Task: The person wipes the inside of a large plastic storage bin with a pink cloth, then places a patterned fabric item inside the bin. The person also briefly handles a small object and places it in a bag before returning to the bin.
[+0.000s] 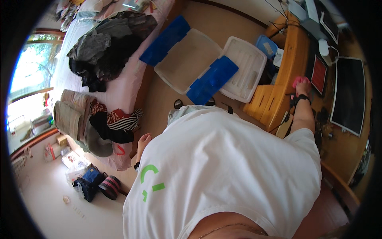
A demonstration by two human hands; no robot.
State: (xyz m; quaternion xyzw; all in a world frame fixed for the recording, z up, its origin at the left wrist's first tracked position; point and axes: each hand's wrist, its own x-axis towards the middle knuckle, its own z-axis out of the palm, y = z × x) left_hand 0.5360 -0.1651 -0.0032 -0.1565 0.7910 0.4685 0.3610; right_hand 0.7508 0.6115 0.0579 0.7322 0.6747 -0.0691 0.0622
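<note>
My right hand point(303, 86) is pressed around a bunched pink cloth point(297, 80) on the wooden desk point(294, 53), beside a red-faced flat panel point(319, 74). A black watch band circles that wrist. My left hand point(144, 141) hangs at my side near the bed edge, with nothing seen in it and its fingers loosely curled. Close to it on the bed lie a black garment point(112, 127), a striped cloth point(126, 123) and a stack of folded beige textiles point(70, 115).
A clear storage box point(191, 59) with blue flaps point(212, 79) spread out stands on the floor ahead of my feet. A whitish plastic lid point(243, 68) leans by the desk drawers point(259, 103). Dark clothes point(113, 44) heap on the bed; bags point(92, 182) stand at left.
</note>
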